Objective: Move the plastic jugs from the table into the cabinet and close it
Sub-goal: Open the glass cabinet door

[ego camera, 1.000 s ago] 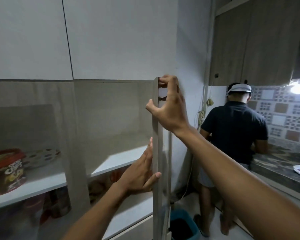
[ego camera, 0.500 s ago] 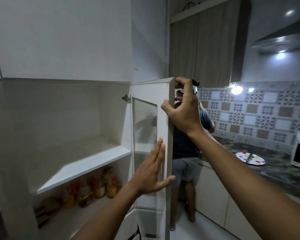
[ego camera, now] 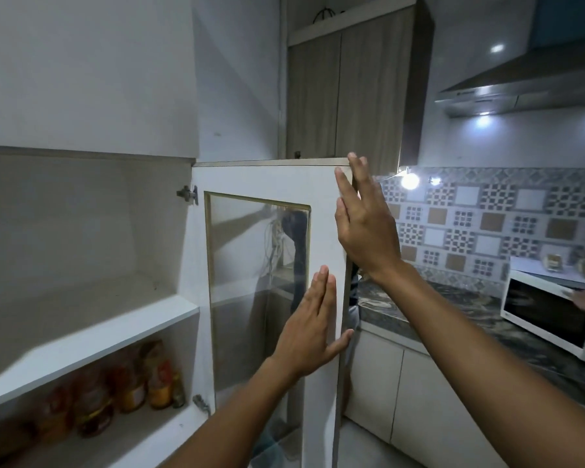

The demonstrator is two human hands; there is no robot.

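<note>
The white cabinet door (ego camera: 271, 184) with a glass pane stands swung wide open to the right. My left hand (ego camera: 309, 329) lies flat on its inner face near the free edge, with the thumb hooked round that edge. Higher up, my right hand (ego camera: 365, 231) holds the free edge near the top corner, fingers nearly straight on both sides of it. The upper cabinet shelf (ego camera: 81, 342) is bare. No plastic jug is in view.
Several bottles and jars (ego camera: 129, 383) stand on the lower shelf. A person (ego camera: 298, 244) shows dimly through the glass behind the door. To the right are a dark stone countertop (ego camera: 453, 305), a white microwave (ego camera: 547, 315) and a range hood (ego camera: 520, 86).
The door has swung further open to the right and my view has turned right with it. My right hand's curled grip on the top corner has loosened to nearly straight fingers.
</note>
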